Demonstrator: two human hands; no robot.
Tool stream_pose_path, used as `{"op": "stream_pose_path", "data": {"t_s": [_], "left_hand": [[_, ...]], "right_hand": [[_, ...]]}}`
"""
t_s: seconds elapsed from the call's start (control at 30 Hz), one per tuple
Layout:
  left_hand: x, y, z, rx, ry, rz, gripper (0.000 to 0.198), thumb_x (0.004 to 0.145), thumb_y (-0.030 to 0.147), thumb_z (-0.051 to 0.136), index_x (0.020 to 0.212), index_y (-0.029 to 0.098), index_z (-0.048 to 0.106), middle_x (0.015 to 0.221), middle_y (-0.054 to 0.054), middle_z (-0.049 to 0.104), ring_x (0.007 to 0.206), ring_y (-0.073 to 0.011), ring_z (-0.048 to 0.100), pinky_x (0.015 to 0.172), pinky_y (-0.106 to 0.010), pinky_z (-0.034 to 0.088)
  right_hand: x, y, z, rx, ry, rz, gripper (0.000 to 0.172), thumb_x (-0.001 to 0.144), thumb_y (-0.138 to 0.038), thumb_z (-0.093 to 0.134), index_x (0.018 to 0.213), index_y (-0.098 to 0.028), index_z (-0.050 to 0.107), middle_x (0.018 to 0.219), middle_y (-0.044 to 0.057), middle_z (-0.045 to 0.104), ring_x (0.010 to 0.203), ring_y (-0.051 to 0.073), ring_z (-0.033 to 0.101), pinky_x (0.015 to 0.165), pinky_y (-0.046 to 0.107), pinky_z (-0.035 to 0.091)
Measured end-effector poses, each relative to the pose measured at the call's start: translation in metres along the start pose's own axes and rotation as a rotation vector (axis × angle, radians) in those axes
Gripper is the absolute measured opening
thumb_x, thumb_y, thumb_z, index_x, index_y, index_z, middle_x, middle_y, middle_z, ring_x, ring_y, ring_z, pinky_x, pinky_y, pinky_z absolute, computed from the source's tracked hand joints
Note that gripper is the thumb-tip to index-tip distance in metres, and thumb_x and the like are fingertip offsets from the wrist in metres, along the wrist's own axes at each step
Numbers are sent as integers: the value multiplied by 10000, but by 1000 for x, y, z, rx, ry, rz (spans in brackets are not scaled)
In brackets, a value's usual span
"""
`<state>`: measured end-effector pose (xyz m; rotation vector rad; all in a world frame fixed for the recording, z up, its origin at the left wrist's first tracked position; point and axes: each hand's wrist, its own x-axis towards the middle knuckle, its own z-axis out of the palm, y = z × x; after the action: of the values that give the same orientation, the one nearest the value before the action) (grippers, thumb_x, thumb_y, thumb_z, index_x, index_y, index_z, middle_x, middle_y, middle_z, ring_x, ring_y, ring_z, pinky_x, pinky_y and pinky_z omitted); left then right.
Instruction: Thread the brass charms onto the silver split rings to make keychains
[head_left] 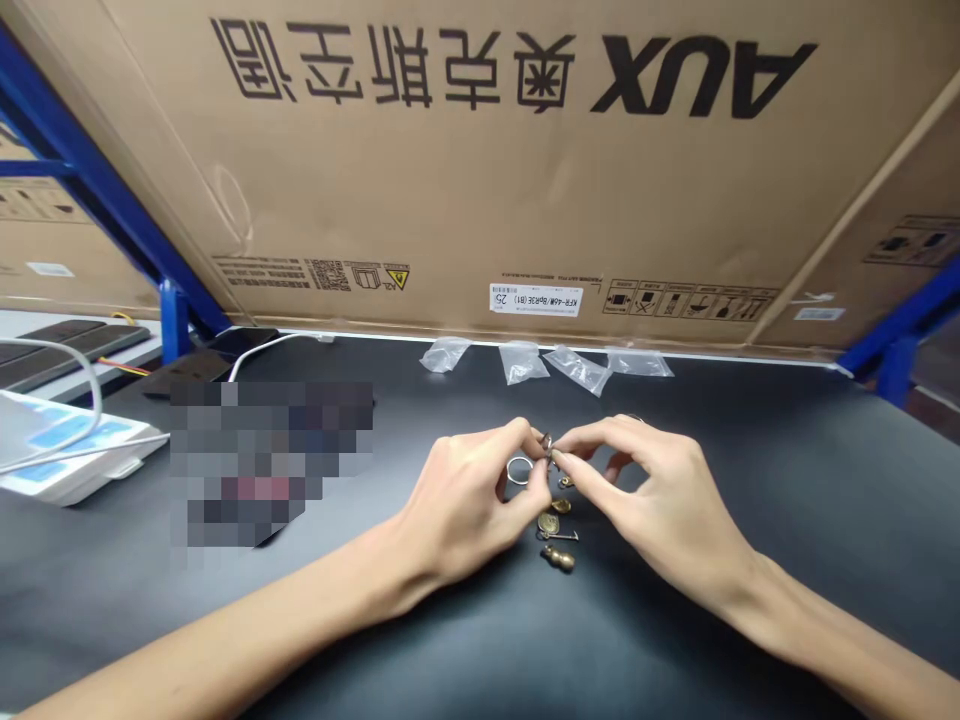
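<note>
Left hand [472,490] and right hand [664,480] pinch one small metal piece [548,442] between nearly closed fingertips.
A silver ring [509,466] shows just beside the left fingertips. Nearer, brass charms [559,559] lie loose on the dark table [420,650], so the work seems only partly done. Farther lie clear bags [524,363], perhaps already emptied.

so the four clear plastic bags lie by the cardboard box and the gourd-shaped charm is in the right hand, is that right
The gourd-shaped charm isn't in the right hand: the head view shows it lying on the dark tabletop. The four clear plastic bags do lie by the cardboard box.
</note>
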<state>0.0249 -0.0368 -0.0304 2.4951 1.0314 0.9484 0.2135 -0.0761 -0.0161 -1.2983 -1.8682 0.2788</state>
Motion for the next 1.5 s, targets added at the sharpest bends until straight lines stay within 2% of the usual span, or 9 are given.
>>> {"op": "stream_pose_path", "data": {"t_s": [0.27,0.5,0.7,1.0,1.07,1.13,1.2,1.3,1.5], "left_hand": [[0,4,0,-72,-60,-89,42,850,216,546,812,200,540,812,16,708,479,-74,468,530,-226,406],[2,11,-2,-246,-104,-266,66,841,210,547,778,200,534,587,58,574,497,-91,452,497,-215,370],[5,5,-4,-356,47,-276,79,886,241,538,820,198,538,931,-4,714,609,-96,569,555,-224,446],[5,4,-2,-401,4,-184,76,883,218,552,818,177,550,907,-12,696,574,-75,529,537,-208,449],[4,6,-3,-429,-14,-194,84,890,238,557,958,189,560,918,-14,688,541,-70,537,508,-202,452],[5,7,-5,-451,-41,-203,269,902,254,554,1166,221,512,956,-10,679,506,-62,551,497,-198,471],[7,7,-8,-448,-92,-188,311,925,275,531,1234,248,500,987,-5,666,499,-54,565,514,-196,495],[10,4,-12,-440,-127,-184,185,940,344,526,1045,209,594,940,-3,657,488,-51,572,500,-186,498],[12,-2,-11,-433,-24,-214,163,952,319,505,867,187,547,773,20,668,439,-61,555,454,-185,481]], "right_hand": [[-4,0,1,-72,25,-64,107,901,-239,615,865,-239,717,809,-1,735,672,164,628,693,312,504],[-5,7,4,-122,80,-243,94,900,-181,617,923,-207,704,820,16,733,720,164,638,691,302,501],[-10,8,6,-185,88,-435,173,868,-99,634,1000,-208,658,889,18,749,783,169,660,742,301,518],[-3,7,2,-165,44,-256,196,906,-257,632,1095,-210,650,1036,37,732,903,193,672,794,317,513],[-3,9,3,-117,31,-247,123,909,-221,625,1018,-211,680,971,17,746,861,178,684,791,308,511],[-4,10,3,-66,31,-220,94,903,-200,629,968,-214,695,910,0,752,802,166,691,777,301,513],[-3,10,1,-18,22,-182,79,893,-214,646,947,-221,704,888,-10,755,770,163,693,763,299,520],[0,9,-4,29,-13,-126,90,895,-238,650,958,-236,714,887,-21,758,737,155,695,729,284,535],[2,4,-4,79,-105,-15,96,895,-265,646,940,-255,731,859,-22,751,710,152,676,682,274,537]]}}
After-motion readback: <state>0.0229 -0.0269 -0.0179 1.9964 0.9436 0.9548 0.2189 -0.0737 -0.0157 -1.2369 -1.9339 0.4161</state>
